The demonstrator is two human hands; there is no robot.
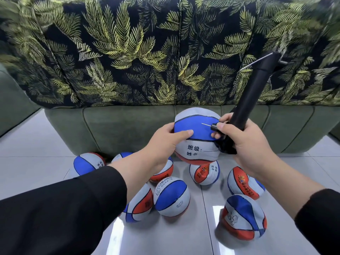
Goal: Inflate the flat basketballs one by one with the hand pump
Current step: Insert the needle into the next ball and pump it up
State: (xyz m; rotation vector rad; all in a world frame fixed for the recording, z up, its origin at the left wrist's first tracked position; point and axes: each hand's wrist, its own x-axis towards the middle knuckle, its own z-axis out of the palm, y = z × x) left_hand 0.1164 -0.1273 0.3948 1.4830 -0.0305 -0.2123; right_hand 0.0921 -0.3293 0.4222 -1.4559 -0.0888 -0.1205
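Observation:
A blue, grey and red basketball is held up in front of the sofa. My left hand grips its left side, thumb on the blue panel. My right hand grips the black hand pump, which slants up to the right. The pump's thin needle points left over the blue panel, pinched near its base by my right fingertips. Several more flat basketballs lie on the floor below, among them one in the middle and one at the right.
A green sofa with a leaf-patterned cover stands right behind the balls. The floor is of pale glossy tiles. My black sleeves fill the lower corners of the view.

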